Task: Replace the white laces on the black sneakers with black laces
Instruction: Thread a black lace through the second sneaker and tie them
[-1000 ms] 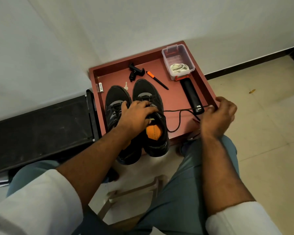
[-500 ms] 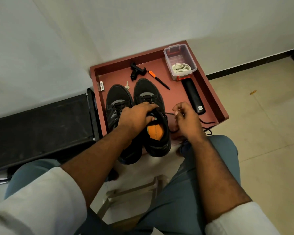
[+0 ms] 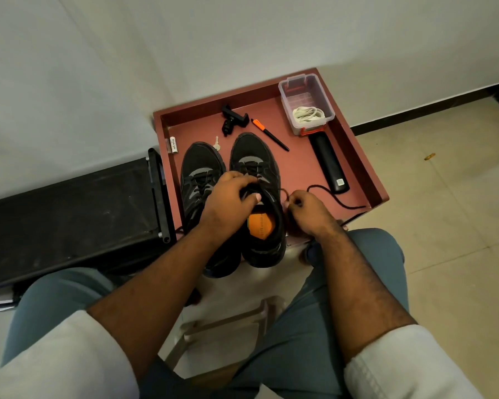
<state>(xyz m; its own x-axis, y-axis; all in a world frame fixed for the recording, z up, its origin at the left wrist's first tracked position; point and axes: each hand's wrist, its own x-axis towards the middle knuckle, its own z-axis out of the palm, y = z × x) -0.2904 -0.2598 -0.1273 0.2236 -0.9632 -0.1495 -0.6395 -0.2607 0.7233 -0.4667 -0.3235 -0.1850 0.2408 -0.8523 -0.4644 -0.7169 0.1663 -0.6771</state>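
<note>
Red tray (image 3: 366,156) is the landmark. Far right corner of the tray: clear plastic box (image 3: 306,103) with the white laces (image 3: 308,114) bundled inside. Just in front of the box, a black handle-shaped tool (image 3: 329,162) lies along the tray's right wall. Mid-back of the tray: small black clamp (image 3: 233,120), orange-and-black pen (image 3: 270,134), a key (image 3: 217,143) by the shoe toes. A white battery (image 3: 173,144) sits at the tray's left wall. Black case (image 3: 69,214) lies outside the tray, to its left.

Two black sneakers side by side at the tray's near left, heels hanging over the near edge. Left sneaker (image 3: 198,174) is partly covered by the forearm; right sneaker (image 3: 257,162) shows its orange insole (image 3: 261,224).

Left hand (image 3: 228,200) grips the right sneaker at the tongue, fingers curled over the opening, thumb inside. Right hand (image 3: 307,210) is just right of that sneaker, fingertips pinching the black lace (image 3: 337,201); the lace trails loose toward the tray's near right corner.

Tray sits against a white wall (image 3: 156,53). Beige tiled floor (image 3: 444,211) right of the tray, dark skirting along the wall. Person is seated, grey trousers, white sleeves, a stool frame (image 3: 228,321) between the knees.
</note>
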